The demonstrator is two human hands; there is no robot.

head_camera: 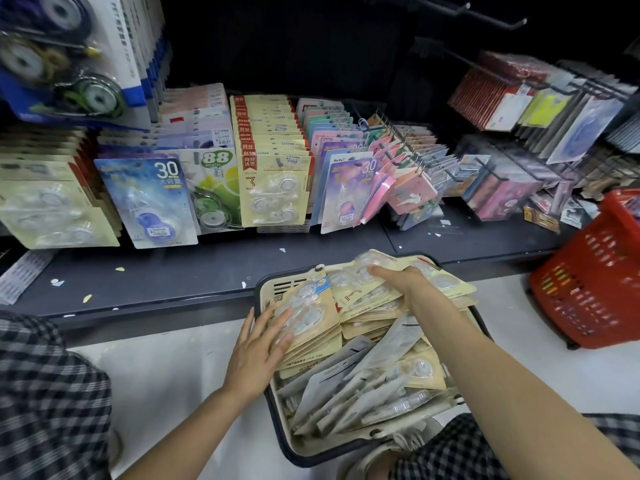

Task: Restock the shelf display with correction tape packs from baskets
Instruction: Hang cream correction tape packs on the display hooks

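Both hands are down in the cream basket (273, 289), which sits on the pale floor just in front of the dark shelf (173, 275). The left hand (258, 348) lies flat w/ fingers straight and spread on a small stack of tape packs (308, 317) at the basket's left side; it presses, not grips. The right hand (398, 280) reaches to the far edge of the basket, palm down on another pack (363, 292), fingers slightly bent over its top edge; whether it has pinched the pack can't be told. The packs are flat beige cards w/ clear glossy plastic bubbles over round tape wheels, stiff and slippery-looking, lying loose and criss-crossed, some face down showing grey-white backs. The matching row (273, 188) stands upright on the shelf straight ahead and a bit left of the hands, so any pack has to go forward and up over the basket's far rim and be tipped from lying flat to standing, long axis upright. The right hand is nearer that row. Probably the step in hand is gathering and squaring a bunch before lifting. A red basket (588, 289) stands at the right, well apart. Checked sleeves or trousers (45, 393) show at the lower corners.
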